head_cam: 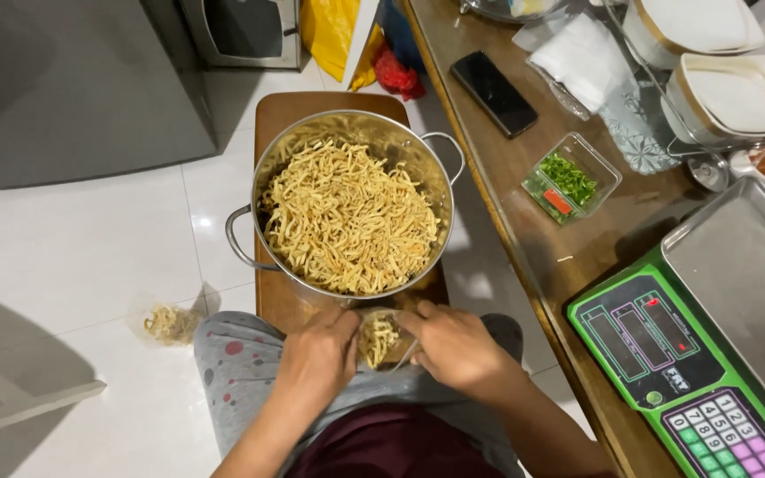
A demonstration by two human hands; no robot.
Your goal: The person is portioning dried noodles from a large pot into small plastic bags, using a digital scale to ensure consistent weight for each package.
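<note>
Two hands pinch one small clear bag of fried noodle strips — left hand and right hand each closed on an edge, above the lap. Just beyond stands a steel pot heaped with the same strips, on a wooden board — beside the desk.

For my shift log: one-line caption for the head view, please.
Both hands, left and right, hold a small bag of fried strips below a full steel pot beside a scale.
</note>
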